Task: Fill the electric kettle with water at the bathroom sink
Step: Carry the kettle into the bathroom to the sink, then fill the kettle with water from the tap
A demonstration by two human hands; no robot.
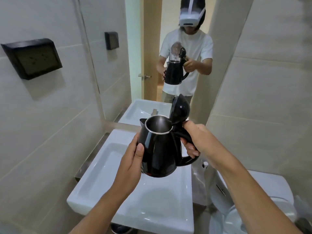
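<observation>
**Kettle held open over the basin**

Here the black electric kettle (162, 149) is in the air above the white bathroom sink (104, 179), carried by both hands and touching nothing else. The right hand (195, 137) is wrapped tight around the black handle, thumb up near the hinge, and the lid (179, 109) stands flipped up behind the mouth — the steel-lined inside is visible through the round metal rim, though whether any water lies in it cannot be told. The left hand (131, 159) is spread fairly wide and pressed flat against the kettle's side, thumb lying up the glossy wall, fingers curled round the far side out of sight. The kettle leans slightly, spout pointing away toward the mirror (168, 39).

The sink basin beneath looks dry and bare. In the mirror the same pose shows from the front — kettle with lid raised, one hand on the handle, one on the body. A dark wall socket (33, 58) sits on the tiled wall to the left, and a white toilet (253, 208) stands just beside the sink on the right.
</observation>
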